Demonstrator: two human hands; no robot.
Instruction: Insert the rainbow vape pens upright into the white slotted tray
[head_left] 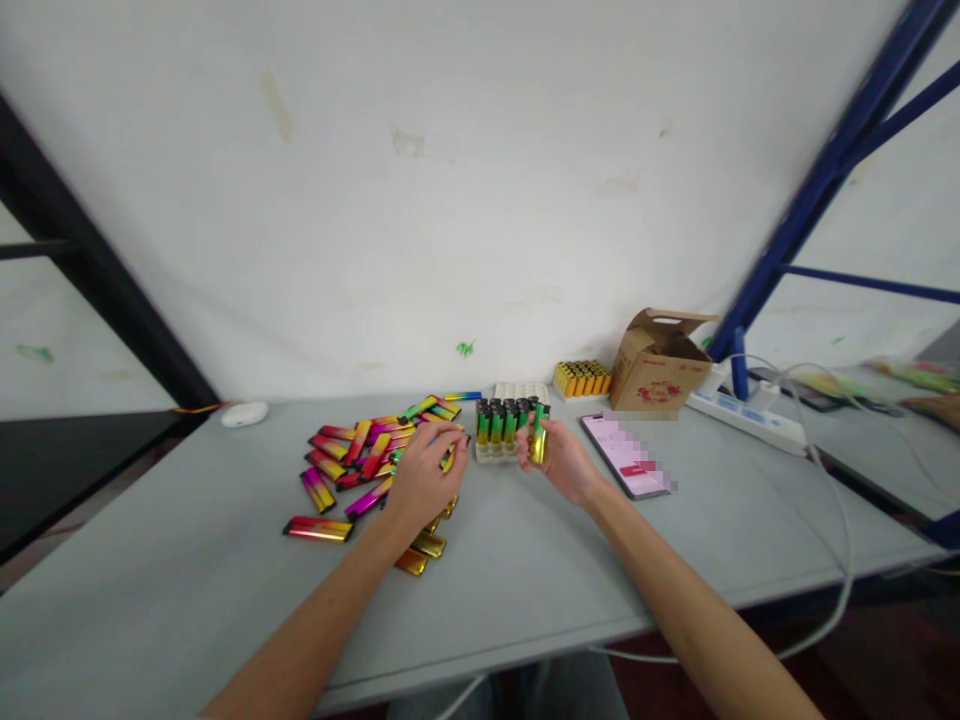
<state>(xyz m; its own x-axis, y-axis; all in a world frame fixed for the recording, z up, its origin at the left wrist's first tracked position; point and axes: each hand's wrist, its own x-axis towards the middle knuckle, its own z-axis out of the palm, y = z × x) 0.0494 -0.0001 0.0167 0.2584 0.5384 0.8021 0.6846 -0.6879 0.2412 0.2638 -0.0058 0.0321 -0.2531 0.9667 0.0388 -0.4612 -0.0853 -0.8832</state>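
Note:
My right hand (559, 455) is closed around a green-and-gold lighter (538, 440), held upright just right of a white tray (495, 453). In that tray, green-and-yellow lighters (496, 424) with dark tops stand in rows. My left hand (427, 475) is over the right side of a loose pile of shiny lighters (379, 453) in red, gold, purple and green. Its fingers are pinched on a yellowish lighter (448, 460), mostly hidden by the hand. Gold lighters (429, 544) lie partly beneath my left wrist.
Behind the filled tray is another pale tray (523, 390). A block of orange lighters (583, 379) stands near the wall, beside an open cardboard box (656, 370). A phone (624, 455) lies right of my right hand. A power strip (750, 420) with cables and a white case (244, 414) are farther out.

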